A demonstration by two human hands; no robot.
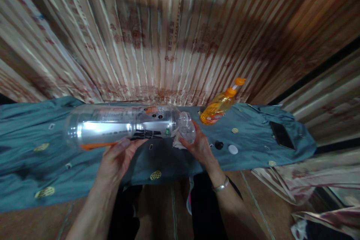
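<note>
A large clear plastic container with a silver and orange label lies sideways over the teal cloth. My left hand supports it from below near its middle, fingers wrapped underneath. At its right end, my right hand grips a small clear plastic piece, which touches the container's narrow end; whether the two are joined I cannot tell. A crumpled whitish tissue or cloth shows just below that piece, beside my right fingers.
An orange pump bottle stands behind my right hand. A black cap and a white disc lie to its right. A dark phone rests farther right on the teal cloth. Pleated curtains hang behind.
</note>
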